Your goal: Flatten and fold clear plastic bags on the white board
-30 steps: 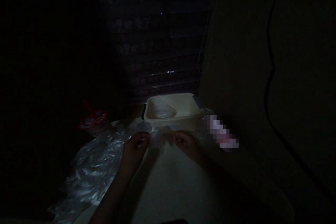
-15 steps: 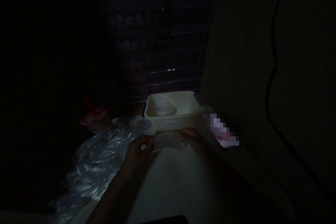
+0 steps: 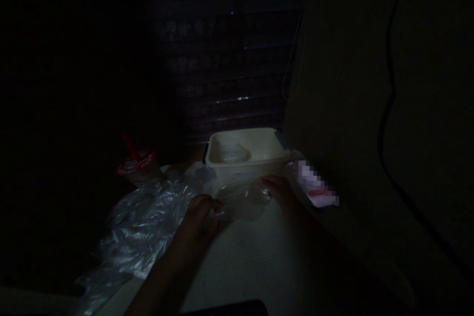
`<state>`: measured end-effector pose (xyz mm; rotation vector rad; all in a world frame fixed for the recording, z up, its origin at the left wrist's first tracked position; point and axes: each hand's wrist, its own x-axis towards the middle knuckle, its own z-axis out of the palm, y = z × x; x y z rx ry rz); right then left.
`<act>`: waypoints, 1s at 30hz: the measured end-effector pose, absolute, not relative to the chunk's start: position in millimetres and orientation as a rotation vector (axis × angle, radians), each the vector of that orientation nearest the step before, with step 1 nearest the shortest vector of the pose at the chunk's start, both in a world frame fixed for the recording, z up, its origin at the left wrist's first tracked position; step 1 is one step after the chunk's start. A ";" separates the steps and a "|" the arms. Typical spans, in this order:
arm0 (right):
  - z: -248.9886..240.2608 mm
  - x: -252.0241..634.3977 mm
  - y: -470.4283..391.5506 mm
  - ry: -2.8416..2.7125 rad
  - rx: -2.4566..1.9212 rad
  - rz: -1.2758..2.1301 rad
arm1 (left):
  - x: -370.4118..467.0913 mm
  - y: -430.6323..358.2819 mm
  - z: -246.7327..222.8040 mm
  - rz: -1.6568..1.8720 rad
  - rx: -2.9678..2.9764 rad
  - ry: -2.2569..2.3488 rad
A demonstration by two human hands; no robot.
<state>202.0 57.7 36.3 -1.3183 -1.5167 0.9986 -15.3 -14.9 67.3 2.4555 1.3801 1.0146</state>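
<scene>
Our left hand (image 3: 203,210) and right hand (image 3: 279,190) pinch opposite sides of a clear thin plastic sheet (image 3: 242,202), spread between them above the pale surface (image 3: 237,261), just in front of the cream rectangular plastic tub (image 3: 255,170). We judge it partway: one clear crumpled plastic bundle (image 3: 233,153) sits inside; a loose clear plastic heap (image 3: 144,227) lies left, unsorted.

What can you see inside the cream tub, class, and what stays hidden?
Inside the cream tub, toward its left, lies some crumpled clear plastic. Whatever is beneath that plastic cannot be made out in this dim light, and the front wall hides the space close behind it.
</scene>
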 end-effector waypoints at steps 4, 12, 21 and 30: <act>33.8 200.8 54.7 -1.555 -1.253 0.966 | -17.9 -13.8 57.2 0.946 2.739 1.304; 21.3 190.8 39.8 -2.196 -1.003 0.572 | -20.3 -18.7 48.8 0.984 2.756 1.282; 25.5 195.7 52.8 -1.869 -1.224 0.911 | -15.6 -44.5 33.9 0.588 2.782 1.133; 20.6 200.2 59.0 -1.826 -1.356 0.826 | -23.5 -63.4 12.5 0.512 2.954 1.124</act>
